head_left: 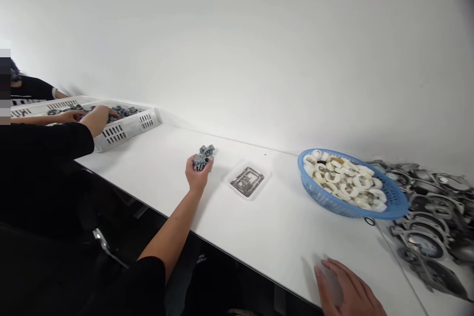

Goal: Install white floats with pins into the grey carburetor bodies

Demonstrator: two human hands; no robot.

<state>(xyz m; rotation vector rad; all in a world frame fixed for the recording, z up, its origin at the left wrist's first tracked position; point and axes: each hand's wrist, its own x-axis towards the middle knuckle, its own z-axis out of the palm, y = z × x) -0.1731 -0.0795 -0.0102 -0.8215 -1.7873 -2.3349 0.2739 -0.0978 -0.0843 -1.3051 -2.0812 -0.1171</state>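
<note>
Out over the white table (229, 224), my left hand (196, 175) is closed around a small grey metal casting (200, 162). A second grey casting (207, 149) sits just past the fingers; whether it touches the first I cannot tell. To the right of this hand lies a shallow clear tray (230, 174) holding thin dark metal pins (247, 182). Low in the view, by the table's front edge, my right hand (348, 289) has its thumb and fingers apart and nothing in it.
A blue basket (333, 206) of white ring-shaped parts (348, 180) stands against the wall. Grey metal housings (429, 222) are heaped at far right, near a black ring (369, 221). At left, people's hands (97, 117) reach into white crates (126, 133) of grey castings.
</note>
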